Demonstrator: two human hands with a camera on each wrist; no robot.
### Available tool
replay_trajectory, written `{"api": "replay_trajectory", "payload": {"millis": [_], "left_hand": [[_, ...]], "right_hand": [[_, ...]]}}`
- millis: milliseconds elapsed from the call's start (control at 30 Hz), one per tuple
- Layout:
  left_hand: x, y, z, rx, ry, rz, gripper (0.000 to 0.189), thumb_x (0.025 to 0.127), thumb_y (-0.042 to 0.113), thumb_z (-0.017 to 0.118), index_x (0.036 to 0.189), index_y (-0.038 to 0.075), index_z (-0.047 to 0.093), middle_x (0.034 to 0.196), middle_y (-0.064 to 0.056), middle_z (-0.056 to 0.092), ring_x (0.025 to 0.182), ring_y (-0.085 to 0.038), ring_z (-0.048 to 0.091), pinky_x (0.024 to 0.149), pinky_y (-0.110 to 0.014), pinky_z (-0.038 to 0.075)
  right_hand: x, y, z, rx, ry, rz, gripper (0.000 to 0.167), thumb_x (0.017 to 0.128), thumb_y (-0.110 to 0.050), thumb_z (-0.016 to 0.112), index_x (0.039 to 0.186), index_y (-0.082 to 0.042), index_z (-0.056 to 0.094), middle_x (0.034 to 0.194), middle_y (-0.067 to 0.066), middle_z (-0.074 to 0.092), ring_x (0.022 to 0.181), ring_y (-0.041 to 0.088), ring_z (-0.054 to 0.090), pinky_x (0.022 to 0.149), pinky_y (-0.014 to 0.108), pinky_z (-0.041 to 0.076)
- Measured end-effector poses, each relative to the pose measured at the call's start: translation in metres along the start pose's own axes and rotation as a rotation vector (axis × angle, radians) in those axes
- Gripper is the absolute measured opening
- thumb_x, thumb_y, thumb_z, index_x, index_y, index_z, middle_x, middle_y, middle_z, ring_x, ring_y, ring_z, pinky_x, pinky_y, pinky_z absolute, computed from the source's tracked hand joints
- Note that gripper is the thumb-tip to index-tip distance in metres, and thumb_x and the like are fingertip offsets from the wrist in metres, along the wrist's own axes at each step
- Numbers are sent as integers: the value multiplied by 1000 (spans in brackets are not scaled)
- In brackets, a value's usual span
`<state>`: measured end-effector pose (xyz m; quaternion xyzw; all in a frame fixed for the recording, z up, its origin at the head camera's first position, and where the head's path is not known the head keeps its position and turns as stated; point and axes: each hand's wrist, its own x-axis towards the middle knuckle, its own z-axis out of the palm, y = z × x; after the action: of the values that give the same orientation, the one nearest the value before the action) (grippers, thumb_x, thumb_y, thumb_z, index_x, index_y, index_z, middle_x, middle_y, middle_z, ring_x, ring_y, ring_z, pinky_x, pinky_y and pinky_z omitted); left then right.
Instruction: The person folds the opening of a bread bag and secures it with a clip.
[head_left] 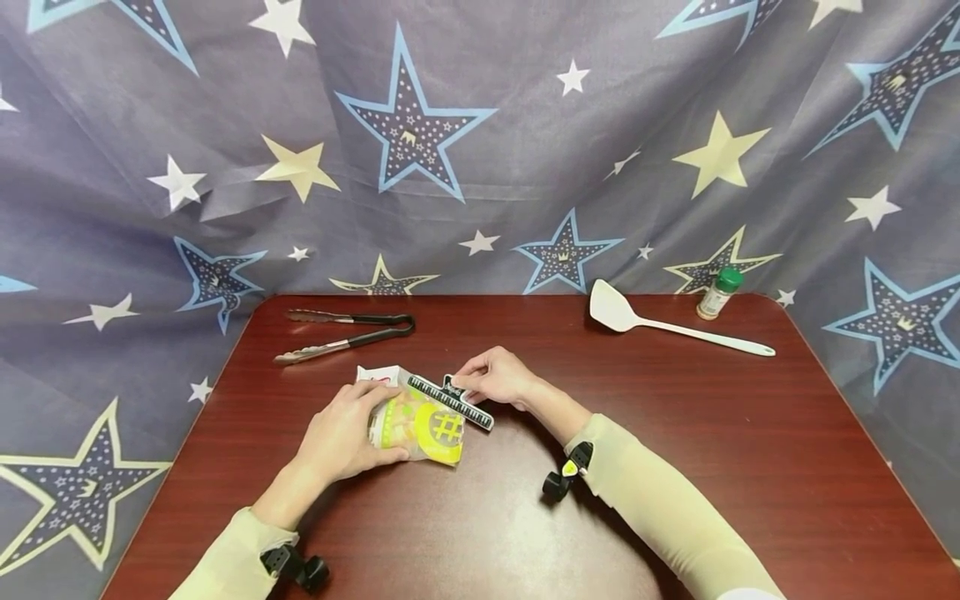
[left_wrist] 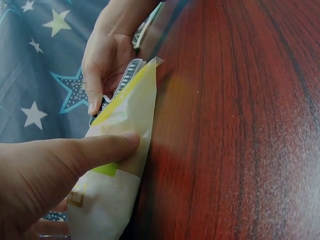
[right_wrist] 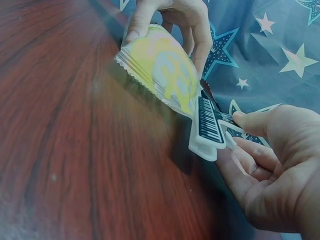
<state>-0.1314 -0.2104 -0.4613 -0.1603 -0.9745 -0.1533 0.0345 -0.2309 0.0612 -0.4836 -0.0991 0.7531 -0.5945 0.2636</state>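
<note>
My left hand (head_left: 341,433) grips a yellow-and-white snack bag (head_left: 405,425) by its left side, thumb on the near face and fingers over the far one. A long bag clip (head_left: 452,402) with a piano-key pattern lies along the bag's upper right edge. The thumb and fingers of my right hand (head_left: 498,379) pinch the clip's black handle. In the right wrist view, the clip (right_wrist: 207,125) meets the edge of the bag (right_wrist: 162,67), and one end sticks out past it. How much of the bag lies between the clip's jaws I cannot tell.
Black-handled metal tongs (head_left: 345,333) lie at the back left of the dark red table (head_left: 675,467). A white spatula (head_left: 660,323) rests at the back right, beside a green-capped seasoning bottle (head_left: 718,294). Behind the table hangs a grey star-print cloth (head_left: 517,175).
</note>
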Motion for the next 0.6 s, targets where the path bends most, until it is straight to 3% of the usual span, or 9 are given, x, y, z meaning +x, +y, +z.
{"api": "replay_trajectory", "payload": {"millis": [233, 467, 600], "left_hand": [[0, 1, 0, 4, 5, 4, 87, 66, 54, 97, 140, 20, 68, 144, -14, 64, 127, -37, 62, 86, -60, 60], [1, -1, 2, 8, 4, 10, 88, 65, 54, 98, 140, 21, 68, 144, -13, 64, 128, -37, 62, 85, -60, 60], [1, -2, 2, 8, 6, 14, 87, 64, 54, 98, 139, 22, 68, 144, -13, 64, 127, -36, 62, 84, -59, 60]], "right_hand": [[3, 1, 2, 7, 7, -12, 22, 97, -13, 78, 110, 5, 80, 93, 11, 81, 69, 12, 75, 74, 34, 66], [6, 0, 4, 33, 3, 2, 23, 98, -10, 76, 111, 8, 79, 86, 4, 76, 69, 11, 73, 74, 33, 66], [8, -2, 5, 27, 7, 5, 23, 98, -10, 76, 113, 8, 79, 90, 5, 77, 68, 11, 73, 75, 32, 66]]}}
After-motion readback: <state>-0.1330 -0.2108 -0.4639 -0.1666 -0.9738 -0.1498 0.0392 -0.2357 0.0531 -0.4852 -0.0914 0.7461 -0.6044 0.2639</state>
